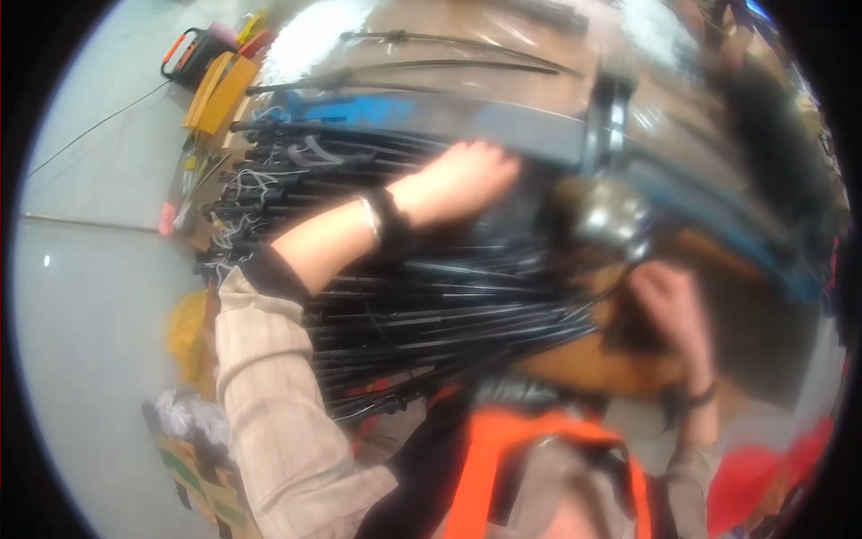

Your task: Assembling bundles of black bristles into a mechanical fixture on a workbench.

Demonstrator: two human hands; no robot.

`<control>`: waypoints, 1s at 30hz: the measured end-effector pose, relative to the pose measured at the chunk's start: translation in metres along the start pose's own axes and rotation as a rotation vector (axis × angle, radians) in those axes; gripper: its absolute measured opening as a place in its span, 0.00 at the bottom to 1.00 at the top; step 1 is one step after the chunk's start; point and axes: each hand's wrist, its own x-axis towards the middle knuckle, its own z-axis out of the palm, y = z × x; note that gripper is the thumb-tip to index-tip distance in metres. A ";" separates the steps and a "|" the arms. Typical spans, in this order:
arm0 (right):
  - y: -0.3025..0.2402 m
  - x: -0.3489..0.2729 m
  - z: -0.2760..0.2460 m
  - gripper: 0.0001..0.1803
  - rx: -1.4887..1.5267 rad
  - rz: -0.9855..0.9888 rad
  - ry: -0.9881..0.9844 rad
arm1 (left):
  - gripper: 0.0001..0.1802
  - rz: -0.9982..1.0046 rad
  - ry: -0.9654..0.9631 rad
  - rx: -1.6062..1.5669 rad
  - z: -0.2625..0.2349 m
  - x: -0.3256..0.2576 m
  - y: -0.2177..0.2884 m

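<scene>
The picture is smeared by motion. My left hand reaches forward over a thick pile of long black rods and lies against a blue-grey metal bar; its fingertips are hidden. My left wrist wears a dark band. My right hand is at the right, just below a round shiny metal part that hangs under a black clamp-like piece on the bar. Its fingers curl around something dark that I cannot make out.
A brown workbench top carries more thin black rods at the back. Yellow boards and an orange-and-black tool lie at the far left, grey floor beyond. An orange vest fills the lower edge.
</scene>
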 end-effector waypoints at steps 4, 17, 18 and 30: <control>0.009 0.007 0.003 0.08 -0.007 -0.041 -0.018 | 0.06 -0.046 -0.120 -0.063 -0.001 -0.006 -0.013; 0.016 0.005 -0.002 0.12 -0.211 -0.189 0.002 | 0.34 0.053 -0.128 0.024 -0.075 -0.060 0.021; 0.014 0.004 -0.002 0.13 -0.258 -0.233 -0.028 | 0.35 0.039 -0.137 -0.002 -0.079 -0.065 0.033; 0.032 -0.011 0.025 0.14 -0.148 -0.600 0.212 | 0.33 0.105 -0.109 -0.231 -0.045 -0.025 0.115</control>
